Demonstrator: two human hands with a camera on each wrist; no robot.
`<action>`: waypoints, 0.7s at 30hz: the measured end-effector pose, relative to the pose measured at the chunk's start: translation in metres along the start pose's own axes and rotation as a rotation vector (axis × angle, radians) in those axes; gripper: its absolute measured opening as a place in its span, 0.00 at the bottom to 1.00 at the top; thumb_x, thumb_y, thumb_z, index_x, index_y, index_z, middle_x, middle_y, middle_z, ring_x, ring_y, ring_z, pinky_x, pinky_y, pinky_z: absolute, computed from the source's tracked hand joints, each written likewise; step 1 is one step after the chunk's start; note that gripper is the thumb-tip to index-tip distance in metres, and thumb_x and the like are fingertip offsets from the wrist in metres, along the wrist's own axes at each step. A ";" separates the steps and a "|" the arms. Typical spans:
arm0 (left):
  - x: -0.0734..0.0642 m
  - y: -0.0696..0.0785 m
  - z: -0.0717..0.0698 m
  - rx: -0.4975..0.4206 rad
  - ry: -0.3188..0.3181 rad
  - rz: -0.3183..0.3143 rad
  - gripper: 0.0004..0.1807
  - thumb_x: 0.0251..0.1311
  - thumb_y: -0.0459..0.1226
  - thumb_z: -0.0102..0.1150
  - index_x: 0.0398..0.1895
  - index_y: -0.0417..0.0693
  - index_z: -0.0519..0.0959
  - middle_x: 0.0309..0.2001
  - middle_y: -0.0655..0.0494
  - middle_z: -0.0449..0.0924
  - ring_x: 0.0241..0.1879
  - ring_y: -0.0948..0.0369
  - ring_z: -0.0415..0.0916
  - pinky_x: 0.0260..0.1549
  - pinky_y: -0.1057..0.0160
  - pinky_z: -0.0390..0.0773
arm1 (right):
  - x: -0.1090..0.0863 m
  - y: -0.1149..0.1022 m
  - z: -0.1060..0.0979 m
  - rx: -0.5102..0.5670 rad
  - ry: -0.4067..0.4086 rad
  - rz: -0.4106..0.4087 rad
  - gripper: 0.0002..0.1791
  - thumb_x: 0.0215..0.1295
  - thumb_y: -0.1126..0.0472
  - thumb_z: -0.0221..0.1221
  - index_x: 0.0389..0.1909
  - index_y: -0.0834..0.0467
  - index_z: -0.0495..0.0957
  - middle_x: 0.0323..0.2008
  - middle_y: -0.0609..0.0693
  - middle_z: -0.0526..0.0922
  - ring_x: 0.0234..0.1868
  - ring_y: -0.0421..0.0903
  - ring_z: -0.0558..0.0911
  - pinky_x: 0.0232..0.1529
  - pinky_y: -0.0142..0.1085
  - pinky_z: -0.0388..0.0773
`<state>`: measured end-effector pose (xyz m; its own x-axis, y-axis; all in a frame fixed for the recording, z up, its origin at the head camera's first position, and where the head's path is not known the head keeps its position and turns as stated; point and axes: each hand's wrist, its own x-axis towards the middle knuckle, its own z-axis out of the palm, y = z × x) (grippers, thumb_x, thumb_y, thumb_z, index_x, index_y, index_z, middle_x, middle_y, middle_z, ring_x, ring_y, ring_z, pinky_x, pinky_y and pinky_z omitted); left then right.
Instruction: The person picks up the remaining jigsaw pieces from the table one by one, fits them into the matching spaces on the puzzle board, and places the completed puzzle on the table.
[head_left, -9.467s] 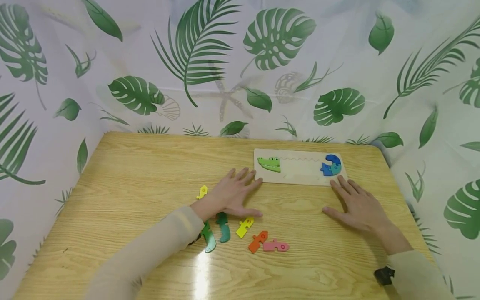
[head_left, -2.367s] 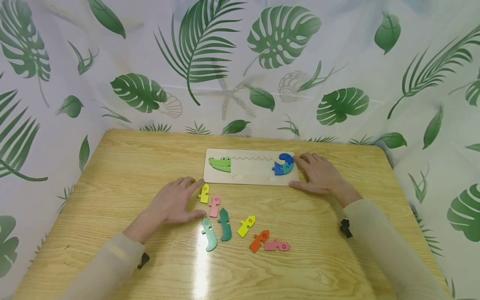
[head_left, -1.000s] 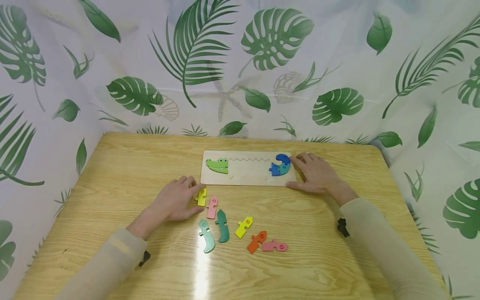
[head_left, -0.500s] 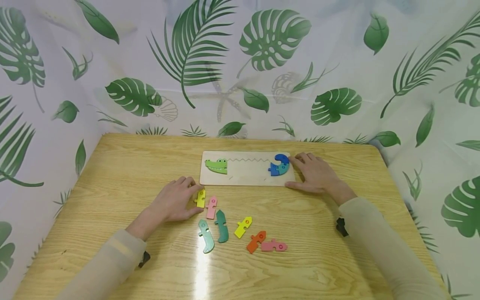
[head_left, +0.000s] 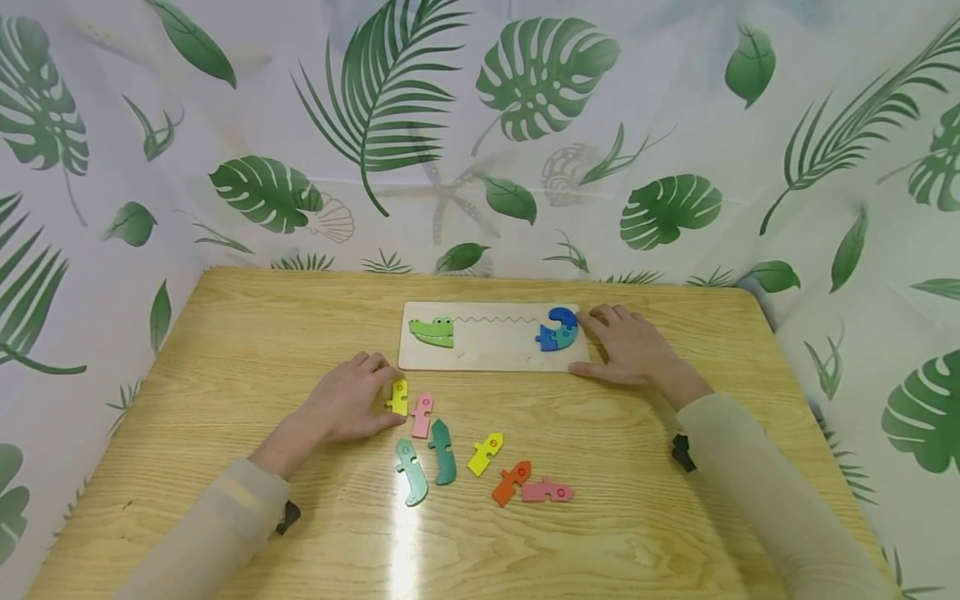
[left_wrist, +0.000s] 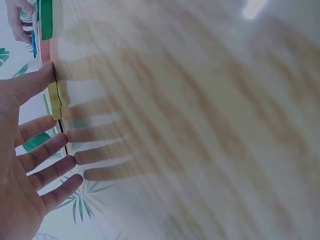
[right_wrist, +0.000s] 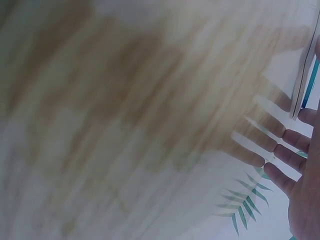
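Note:
In the head view, my left hand [head_left: 345, 404] pinches a yellow puzzle piece [head_left: 399, 397] lengthwise between thumb and index finger; its other fingers stay extended. The left wrist view shows this yellow piece [left_wrist: 54, 100] edge-on between thumb and index fingertip. My right hand [head_left: 633, 346] rests at the right end of the wooden puzzle board [head_left: 495, 350], index fingertip and thumb touching its edge, fingers fairly straight. On the board sit a green crocodile head [head_left: 432, 332] at left and joined blue tail pieces [head_left: 558, 331] at right.
Loose puzzle pieces lie before the board: a pink piece [head_left: 422, 415], a dark green piece [head_left: 442, 452], a light green piece [head_left: 410, 472], another yellow piece [head_left: 486, 454], an orange piece [head_left: 512, 482] and a second pink piece [head_left: 548, 491]. A leaf-print cloth [head_left: 450, 125] hangs behind the table.
Since the oldest frame, the board has moved left along the table. My left hand has left the board's side and taken hold of the yellow piece, shifting it slightly nearer. The right hand stays at the board.

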<state>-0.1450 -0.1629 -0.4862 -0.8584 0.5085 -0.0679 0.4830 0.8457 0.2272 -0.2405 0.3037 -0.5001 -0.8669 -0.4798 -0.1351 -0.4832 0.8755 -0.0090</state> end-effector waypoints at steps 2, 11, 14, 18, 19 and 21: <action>0.000 -0.001 0.000 -0.008 0.000 -0.002 0.34 0.61 0.60 0.71 0.64 0.50 0.81 0.56 0.51 0.80 0.57 0.51 0.77 0.58 0.48 0.82 | 0.000 0.000 0.000 0.001 -0.002 0.001 0.60 0.62 0.17 0.51 0.83 0.55 0.58 0.73 0.62 0.70 0.73 0.64 0.70 0.73 0.66 0.68; 0.002 -0.001 -0.003 -0.014 0.007 -0.003 0.36 0.61 0.61 0.70 0.63 0.48 0.81 0.58 0.49 0.80 0.59 0.49 0.77 0.59 0.46 0.82 | -0.002 -0.001 -0.002 -0.006 -0.007 0.000 0.60 0.63 0.18 0.52 0.83 0.55 0.57 0.73 0.62 0.70 0.73 0.64 0.70 0.73 0.66 0.68; 0.004 -0.001 -0.003 -0.007 0.021 -0.002 0.36 0.61 0.62 0.69 0.63 0.47 0.80 0.59 0.48 0.81 0.60 0.48 0.78 0.60 0.45 0.81 | -0.001 -0.001 -0.002 -0.007 -0.006 0.004 0.60 0.63 0.18 0.52 0.83 0.55 0.58 0.73 0.62 0.70 0.73 0.64 0.70 0.73 0.66 0.68; 0.007 0.001 -0.004 -0.016 0.025 -0.003 0.37 0.61 0.62 0.69 0.63 0.47 0.80 0.60 0.48 0.81 0.61 0.48 0.78 0.60 0.44 0.81 | 0.000 0.000 -0.001 -0.003 0.001 0.008 0.59 0.62 0.18 0.52 0.83 0.54 0.58 0.73 0.62 0.70 0.73 0.64 0.70 0.73 0.65 0.68; 0.008 0.002 -0.005 -0.020 0.023 -0.004 0.37 0.61 0.63 0.69 0.63 0.47 0.80 0.60 0.48 0.80 0.61 0.48 0.77 0.60 0.44 0.81 | 0.000 0.000 -0.001 -0.003 0.002 0.006 0.59 0.62 0.18 0.52 0.83 0.54 0.59 0.73 0.62 0.71 0.72 0.64 0.71 0.73 0.65 0.68; 0.009 0.003 -0.006 -0.024 0.021 -0.007 0.37 0.60 0.63 0.69 0.62 0.47 0.80 0.59 0.48 0.80 0.60 0.48 0.77 0.60 0.44 0.81 | 0.000 0.000 0.000 -0.002 0.005 0.003 0.59 0.62 0.17 0.52 0.83 0.54 0.59 0.72 0.62 0.71 0.72 0.64 0.71 0.73 0.65 0.69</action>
<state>-0.1523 -0.1567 -0.4804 -0.8651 0.4992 -0.0495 0.4732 0.8447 0.2500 -0.2407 0.3040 -0.5003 -0.8688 -0.4776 -0.1304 -0.4809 0.8767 -0.0070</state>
